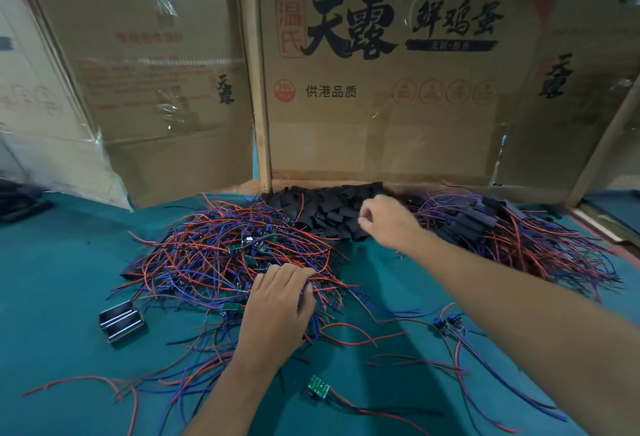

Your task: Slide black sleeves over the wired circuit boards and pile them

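A tangled heap of green circuit boards with red and blue wires [221, 255] covers the middle of the teal table. My left hand [277, 307] lies on its near edge, fingers curled into the wires. Behind it lies a pile of flat black sleeves [325, 210]. My right hand [388, 221] reaches over that pile's right side, fingertips curled down onto the sleeves; what they hold is hidden. To the right sits a pile of sleeved boards [485, 224] with wires fanning out. A loose green board [319, 386] lies near the front.
Cardboard boxes [381, 72] stand as a wall along the table's back. A small black and metal block [121, 321] sits at the left of the heap. Another wired board [450, 323] lies under my right forearm. Teal table surface [62, 279] shows at left.
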